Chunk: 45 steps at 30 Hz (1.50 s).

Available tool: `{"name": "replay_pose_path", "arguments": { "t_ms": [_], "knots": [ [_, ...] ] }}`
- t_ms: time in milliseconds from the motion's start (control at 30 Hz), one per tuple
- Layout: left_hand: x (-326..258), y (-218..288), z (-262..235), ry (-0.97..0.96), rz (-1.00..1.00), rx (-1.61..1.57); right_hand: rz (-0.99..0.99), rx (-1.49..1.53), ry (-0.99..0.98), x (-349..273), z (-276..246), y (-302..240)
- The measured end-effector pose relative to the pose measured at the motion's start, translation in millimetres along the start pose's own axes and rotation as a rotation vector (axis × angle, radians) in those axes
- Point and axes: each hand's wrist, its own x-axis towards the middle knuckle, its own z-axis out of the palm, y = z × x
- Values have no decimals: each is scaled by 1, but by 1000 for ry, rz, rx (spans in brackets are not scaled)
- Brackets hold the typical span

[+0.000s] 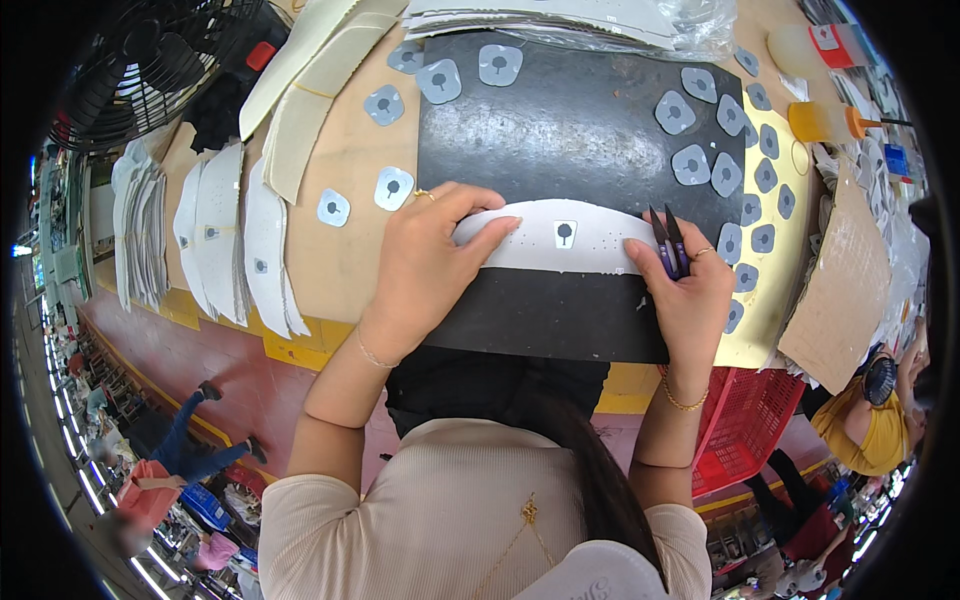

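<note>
A long white curved cut piece (585, 240) lies across a black mat (570, 130) on the workbench, with a small grey patch stuck at its middle. My left hand (425, 265) presses flat on the piece's left end, fingers spread over it. My right hand (690, 290) rests on the right end and holds small purple thread snips (668, 245), blades pointing up and away. Several grey rounded patches with dark keyhole marks (690, 165) lie scattered along the mat's right and top edges, and two more (392, 187) sit left of the mat.
Stacks of white cut pieces (240, 240) stand at the left and more (560, 15) at the back. An orange-capped glue bottle (825, 122) lies at the right, a cardboard sheet (845, 280) below it, a red basket (750, 420) under the bench, a black fan (150, 60) top left.
</note>
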Motion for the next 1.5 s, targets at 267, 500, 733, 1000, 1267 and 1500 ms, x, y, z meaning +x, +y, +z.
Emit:
{"name": "replay_pose_path", "arguments": {
  "t_ms": [267, 500, 733, 1000, 1267, 1500],
  "knots": [
    [-9, 7, 2, 119, 276, 394, -300, -428, 157, -5, 1, -13],
    [-5, -10, 7, -6, 795, 454, -817, -668, -7, -2, -5, -17],
    [-2, -11, 3, -75, 870, 474, -1007, -668, -112, 7, -7, -11],
    [-9, -13, 4, -163, 806, 494, -934, -715, -329, 8, -15, -22],
    [-11, -3, -1, -178, 842, 595, -746, -577, -310, 7, 0, -23],
    [-4, -2, -11, -266, 577, 283, -625, -551, -340, -5, -8, -29]
  ]
}}
